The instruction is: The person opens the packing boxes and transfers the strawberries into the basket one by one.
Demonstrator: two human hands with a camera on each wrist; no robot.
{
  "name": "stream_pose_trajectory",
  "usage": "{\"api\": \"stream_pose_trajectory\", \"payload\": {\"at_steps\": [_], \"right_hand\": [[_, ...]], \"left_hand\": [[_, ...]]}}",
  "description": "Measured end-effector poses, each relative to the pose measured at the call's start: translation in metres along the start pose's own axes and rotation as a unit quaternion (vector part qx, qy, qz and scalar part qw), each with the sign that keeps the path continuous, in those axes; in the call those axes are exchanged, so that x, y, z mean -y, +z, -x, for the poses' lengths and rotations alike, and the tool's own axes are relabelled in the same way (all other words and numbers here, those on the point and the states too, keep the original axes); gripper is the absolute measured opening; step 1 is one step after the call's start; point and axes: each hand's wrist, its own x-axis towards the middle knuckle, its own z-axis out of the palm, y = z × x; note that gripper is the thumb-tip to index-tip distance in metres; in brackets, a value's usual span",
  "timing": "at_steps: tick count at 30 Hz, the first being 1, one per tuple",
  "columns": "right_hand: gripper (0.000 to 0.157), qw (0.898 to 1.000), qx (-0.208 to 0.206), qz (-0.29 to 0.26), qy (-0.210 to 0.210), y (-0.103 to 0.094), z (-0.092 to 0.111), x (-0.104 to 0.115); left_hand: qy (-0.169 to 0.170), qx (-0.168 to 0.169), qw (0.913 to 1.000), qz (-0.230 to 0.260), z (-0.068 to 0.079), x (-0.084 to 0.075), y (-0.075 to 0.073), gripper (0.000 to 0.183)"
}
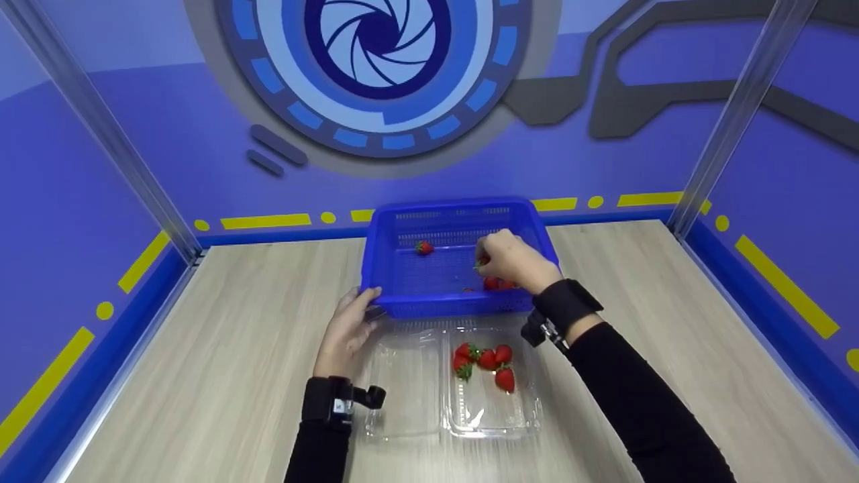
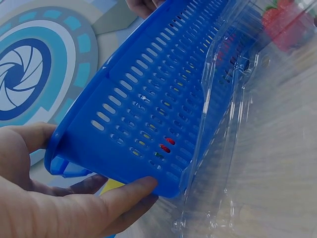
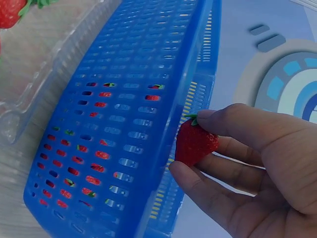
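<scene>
My right hand (image 1: 513,258) pinches a red strawberry (image 3: 195,141) by thumb and fingertips, over the right part of a blue plastic basket (image 1: 376,248). In the right wrist view the strawberry's green leaves lie under the thumb. My left hand (image 1: 345,332) grips the basket's front left corner, thumb at the rim and fingers against the outer wall. Inside the basket, one strawberry (image 1: 424,248) lies at the back left and several more (image 1: 493,284) near the front right. In front stands an unfolded clear plastic clamshell box (image 1: 493,426), its right half holding several strawberries (image 1: 504,380).
The box's left half (image 1: 402,402) lies flat beside the left wrist. All of this stands on a light wooden tabletop (image 1: 235,349). Blue printed panels (image 1: 168,134) wall the table at the back and sides, close behind the basket. Each wrist wears a black strap with a camera.
</scene>
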Motion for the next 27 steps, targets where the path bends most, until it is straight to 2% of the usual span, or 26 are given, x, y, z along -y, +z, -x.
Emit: {"api": "stream_pose_trajectory", "payload": {"at_steps": [11,16,22,27], "right_hand": [[0.024,1.0,0.014,0.007,0.017,-0.002,0.003,-0.003],[0.024,1.0,0.015,0.006,0.017,-0.003,0.005,-0.005],[0.021,1.0,0.003,0.019,-0.007,-0.002,0.013,-0.003],[0.012,0.998,-0.028,0.031,-0.053,0.003,0.028,0.007]], "left_hand": [[0.007,0.003,1.0,-0.001,0.0,-0.001,0.001,0.048],[0.008,0.003,1.0,-0.004,0.0,-0.001,0.0,0.047],[0.006,0.001,1.0,0.004,0.001,-0.001,-0.001,0.048],[0.006,0.004,0.9999,0.009,0.001,-0.001,0.0,0.049]]}}
